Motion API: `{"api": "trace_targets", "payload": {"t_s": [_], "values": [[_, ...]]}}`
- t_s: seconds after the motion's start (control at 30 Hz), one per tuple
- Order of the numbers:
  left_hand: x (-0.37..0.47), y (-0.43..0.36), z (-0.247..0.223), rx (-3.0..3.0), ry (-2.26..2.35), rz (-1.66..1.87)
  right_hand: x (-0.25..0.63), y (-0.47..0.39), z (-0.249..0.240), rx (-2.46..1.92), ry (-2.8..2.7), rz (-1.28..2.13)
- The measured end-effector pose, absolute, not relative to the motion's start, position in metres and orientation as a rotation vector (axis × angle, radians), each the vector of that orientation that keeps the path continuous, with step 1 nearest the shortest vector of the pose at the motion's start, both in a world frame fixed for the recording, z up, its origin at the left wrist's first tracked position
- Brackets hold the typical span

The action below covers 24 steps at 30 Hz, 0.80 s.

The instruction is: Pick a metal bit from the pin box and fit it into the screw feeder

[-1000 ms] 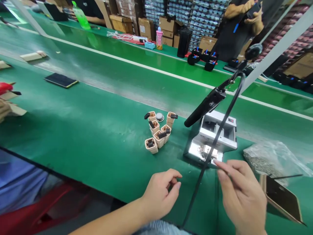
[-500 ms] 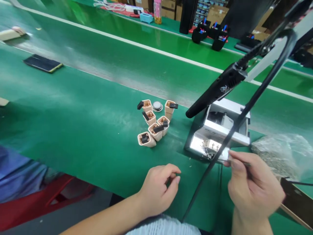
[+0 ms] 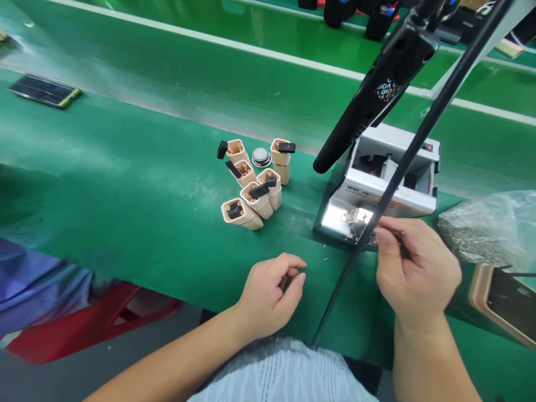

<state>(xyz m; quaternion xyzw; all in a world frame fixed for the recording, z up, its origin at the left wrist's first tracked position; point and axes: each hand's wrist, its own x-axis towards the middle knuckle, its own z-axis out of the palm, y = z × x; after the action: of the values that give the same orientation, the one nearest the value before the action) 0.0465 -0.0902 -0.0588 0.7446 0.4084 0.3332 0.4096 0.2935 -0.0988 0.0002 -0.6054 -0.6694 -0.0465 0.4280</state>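
- Small metal machine (image 3: pixel 389 190) sits on the green table (image 3: pixel 125 184), front label too blurry to read.
- Right hand (image 3: pixel 412 271) pinches a thin pin at its lit front.
- Left hand (image 3: pixel 272 296) loosely curled, can't tell if holding anything.
- Black handle (image 3: pixel 377 92) overhead has unreadable white lettering.

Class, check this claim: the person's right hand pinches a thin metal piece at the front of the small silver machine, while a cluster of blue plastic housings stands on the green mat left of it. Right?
Not quite. In the head view the cluster of plastic housings is beige, not blue. The rest holds: the right hand pinches a thin metal piece at the front of the small silver machine, and the housings stand on the green mat left of it.
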Motion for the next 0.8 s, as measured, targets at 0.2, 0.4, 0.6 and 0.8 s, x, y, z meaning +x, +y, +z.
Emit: {"api": "trace_targets", "payload": {"t_s": [0.2, 0.4, 0.6, 0.8], "values": [[0.0464, -0.0902, -0.0609, 1.883, 1.001, 0.865, 0.2949, -0.0955, -0.0006, -1.434, -1.68, -0.171], [0.0463, -0.0911, -0.0618, 1.872, 0.983, 0.877, 0.295, -0.095, 0.0025, -1.432, -1.715, -0.181], [0.0455, -0.0918, -0.0614, 1.854, 0.982, 0.862, 0.2894, -0.0955, 0.0085, -1.444, -1.802, -0.213], [0.0464, -0.091, -0.0614, 1.866, 0.983, 0.868, 0.2906, -0.0953, 0.0082, -1.473, -1.776, -0.204]]}}
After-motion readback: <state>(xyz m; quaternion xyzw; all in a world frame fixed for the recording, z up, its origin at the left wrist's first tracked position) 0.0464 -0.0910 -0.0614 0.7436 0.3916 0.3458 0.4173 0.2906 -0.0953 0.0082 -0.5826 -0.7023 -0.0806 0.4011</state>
